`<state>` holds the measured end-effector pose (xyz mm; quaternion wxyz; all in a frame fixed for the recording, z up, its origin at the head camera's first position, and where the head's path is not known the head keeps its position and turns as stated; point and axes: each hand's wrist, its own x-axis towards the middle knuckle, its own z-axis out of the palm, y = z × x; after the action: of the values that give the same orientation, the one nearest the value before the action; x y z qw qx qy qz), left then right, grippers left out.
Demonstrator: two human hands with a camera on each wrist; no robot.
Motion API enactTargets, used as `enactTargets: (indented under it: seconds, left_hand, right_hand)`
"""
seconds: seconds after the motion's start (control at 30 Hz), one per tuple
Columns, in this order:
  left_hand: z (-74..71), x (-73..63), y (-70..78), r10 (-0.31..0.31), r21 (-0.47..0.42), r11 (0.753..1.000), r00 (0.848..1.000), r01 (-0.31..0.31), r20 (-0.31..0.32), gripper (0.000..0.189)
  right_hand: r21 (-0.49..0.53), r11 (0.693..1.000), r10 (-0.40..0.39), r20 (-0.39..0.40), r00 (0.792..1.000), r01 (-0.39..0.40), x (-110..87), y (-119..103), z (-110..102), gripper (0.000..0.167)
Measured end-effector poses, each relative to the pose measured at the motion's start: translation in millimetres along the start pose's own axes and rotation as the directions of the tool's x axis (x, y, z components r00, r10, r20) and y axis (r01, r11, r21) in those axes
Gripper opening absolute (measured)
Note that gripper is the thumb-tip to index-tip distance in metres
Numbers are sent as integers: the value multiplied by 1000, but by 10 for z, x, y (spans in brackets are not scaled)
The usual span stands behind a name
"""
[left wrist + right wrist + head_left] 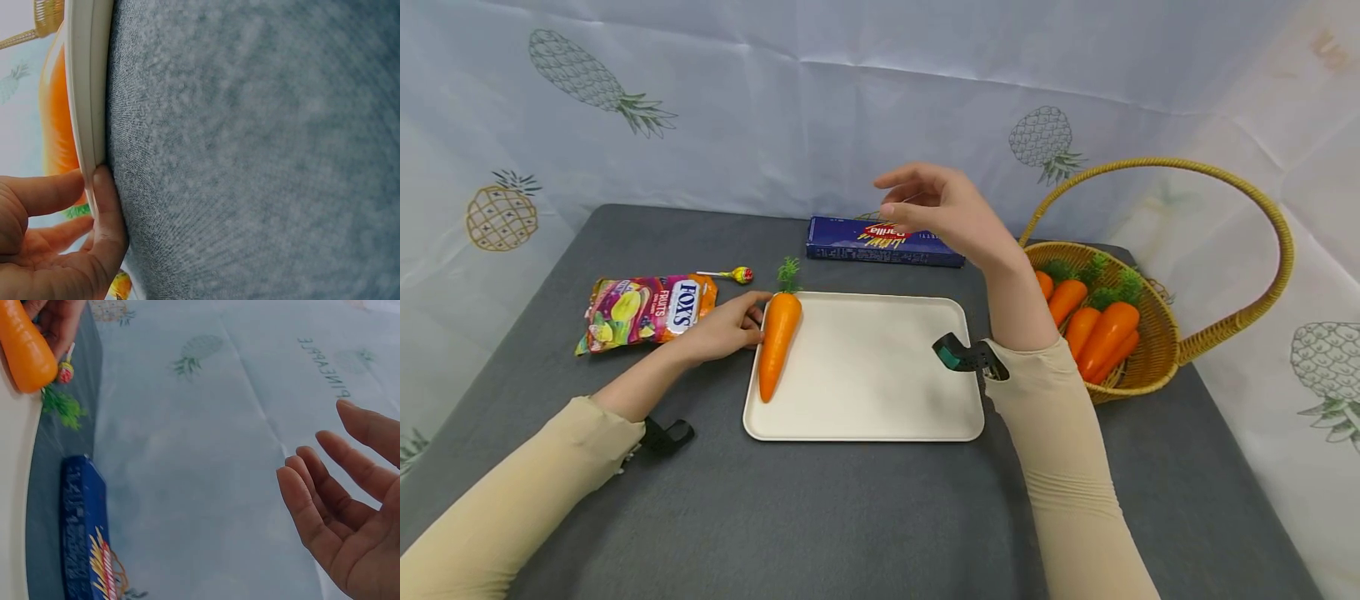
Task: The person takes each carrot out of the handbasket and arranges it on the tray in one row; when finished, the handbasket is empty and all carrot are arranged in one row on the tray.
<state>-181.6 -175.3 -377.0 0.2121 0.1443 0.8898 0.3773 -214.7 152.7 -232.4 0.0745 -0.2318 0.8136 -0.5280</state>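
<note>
A cream rectangular tray [880, 375] lies on the dark table, with one orange toy carrot [779, 342] along its left side, its green top poking past the far rim. My left hand [730, 327] pinches the tray's left rim near the far corner; in the left wrist view the thumb is above the rim and a finger [107, 194] below it. My right hand [951, 208] is raised in the air beyond the tray's far right, with loosely bent fingers and nothing in them. Below and behind it lies a blue spaghetti box [880, 242], partly covered by the hand in the head view.
A wicker basket [1165, 367] with a tall handle stands at the right, holding several carrots [1105, 333]. On the left lie a Fox's candy bag [647, 308] and a lollipop [741, 274]. A pineapple-print cloth [865, 108] hangs behind the table.
</note>
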Motion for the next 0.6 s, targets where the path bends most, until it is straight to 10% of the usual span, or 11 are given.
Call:
enactTargets:
  seconds: [0.6]
  left_hand:
    - [2, 1, 13, -8, 11, 1000, 1000, 8, -2, 65]
  right_hand:
    - [111, 993, -22, -172, 985, 42, -535, 132, -785, 33]
